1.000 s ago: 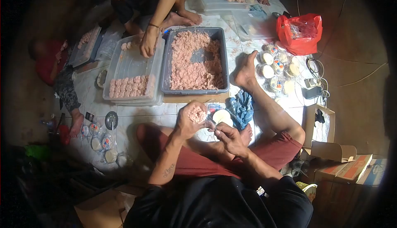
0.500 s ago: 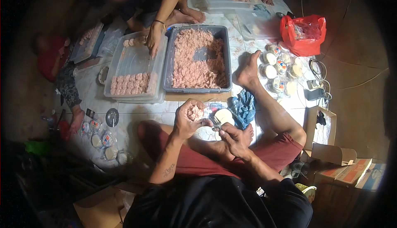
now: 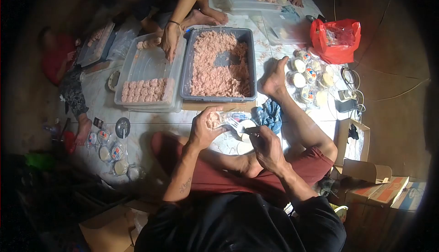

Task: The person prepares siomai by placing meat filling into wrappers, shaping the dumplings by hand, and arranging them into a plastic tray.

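In my left hand (image 3: 201, 131) rests a lump of pink minced filling (image 3: 212, 120), with the fingers curled around it. My right hand (image 3: 269, 149) grips a fork (image 3: 234, 123), its tines pointing left toward the lump. Just below and behind the fork lie pale round wrappers (image 3: 247, 124) on the floor between my legs. A crumpled blue cloth (image 3: 269, 116) is beside them. Beyond my hands stands a grey tub (image 3: 218, 99) of pink minced filling, with a bare patch of its bottom showing.
A clear plastic box (image 3: 120, 80) with rows of pink pieces stands left of the tub; a co-worker's hand (image 3: 171, 42) reaches into it. Packs of round wrappers (image 3: 311, 76) lie right, more packs (image 3: 109, 149) left. A red plastic bag (image 3: 336, 53), cables and cardboard boxes (image 3: 384, 191) line the right side.
My right hand has turned and shifted slightly right, and the fork's tines now show more plainly. My left hand has moved a little left and down with the lump.
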Motion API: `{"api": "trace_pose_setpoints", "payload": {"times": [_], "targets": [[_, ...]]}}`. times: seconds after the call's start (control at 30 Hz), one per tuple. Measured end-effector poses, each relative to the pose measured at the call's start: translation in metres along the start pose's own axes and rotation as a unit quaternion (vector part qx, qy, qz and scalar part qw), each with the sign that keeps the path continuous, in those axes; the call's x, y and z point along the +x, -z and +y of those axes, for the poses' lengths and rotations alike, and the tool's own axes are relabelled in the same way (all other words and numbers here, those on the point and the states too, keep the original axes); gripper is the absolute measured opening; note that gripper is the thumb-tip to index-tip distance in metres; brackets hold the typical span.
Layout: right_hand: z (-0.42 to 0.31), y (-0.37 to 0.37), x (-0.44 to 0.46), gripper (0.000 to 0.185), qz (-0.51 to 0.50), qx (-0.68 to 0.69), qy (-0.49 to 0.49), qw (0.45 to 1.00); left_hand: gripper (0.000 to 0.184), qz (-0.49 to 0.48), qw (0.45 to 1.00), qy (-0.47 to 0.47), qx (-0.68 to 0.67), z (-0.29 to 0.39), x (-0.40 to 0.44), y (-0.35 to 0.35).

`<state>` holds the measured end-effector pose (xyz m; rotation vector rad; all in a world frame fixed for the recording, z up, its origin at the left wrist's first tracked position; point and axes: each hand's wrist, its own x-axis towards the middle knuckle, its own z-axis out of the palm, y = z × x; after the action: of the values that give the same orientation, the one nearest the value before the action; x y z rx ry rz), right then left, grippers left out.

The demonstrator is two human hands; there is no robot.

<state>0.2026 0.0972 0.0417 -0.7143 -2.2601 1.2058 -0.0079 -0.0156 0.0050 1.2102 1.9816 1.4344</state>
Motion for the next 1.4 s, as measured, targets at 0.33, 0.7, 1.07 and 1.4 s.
{"api": "trace_pose_setpoints", "payload": {"times": [0.33,0.7,1.07,1.4], "targets": [[-0.018,-0.023,0.008,0.016,0.013,-0.003,0.072,0.997,0.040,0.029,0.979,-0.046,0.199,-0.006,0.001,-0.020],[0.110,-0.073,0.066,0.021,-0.017,0.405,-0.344,0.847,0.054,-0.085,0.991,0.028,-0.103,-0.009,-0.019,-0.006],[-0.025,0.001,0.011,0.014,-0.039,-0.022,0.070,0.997,0.028,-0.043,0.998,0.009,0.049,-0.005,0.003,-0.013],[-0.033,0.012,0.013,0.008,-0.011,0.052,-0.021,0.998,0.031,-0.080,0.989,-0.034,-0.118,-0.009,0.001,0.000]]}}
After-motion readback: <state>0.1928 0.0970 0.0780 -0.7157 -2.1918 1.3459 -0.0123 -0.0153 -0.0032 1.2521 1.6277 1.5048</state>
